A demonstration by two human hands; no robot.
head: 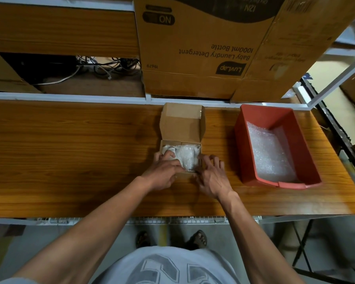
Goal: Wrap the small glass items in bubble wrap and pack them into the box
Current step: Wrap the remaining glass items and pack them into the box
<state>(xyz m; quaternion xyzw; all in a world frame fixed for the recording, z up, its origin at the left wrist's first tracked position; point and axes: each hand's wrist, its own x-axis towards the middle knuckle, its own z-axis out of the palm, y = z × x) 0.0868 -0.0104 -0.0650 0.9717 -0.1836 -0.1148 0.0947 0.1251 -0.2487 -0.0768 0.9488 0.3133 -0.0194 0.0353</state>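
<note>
The left hand (162, 171) is curling over a wrapped glass (188, 158), seating it in the box (181, 128), while the right hand (211, 177), fingers spread, is bracing the box's side.

One wide-angle camera sits on the person's head, looking forward and steeply down. It takes in the wooden table (70, 144) close below, the shelf behind, and the person's own torso and feet.

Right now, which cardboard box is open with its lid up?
The small cardboard box on the wooden table, between both hands, has its lid flipped up. The big LuvLap detergent carton on the shelf behind is upside down, not open.
</note>
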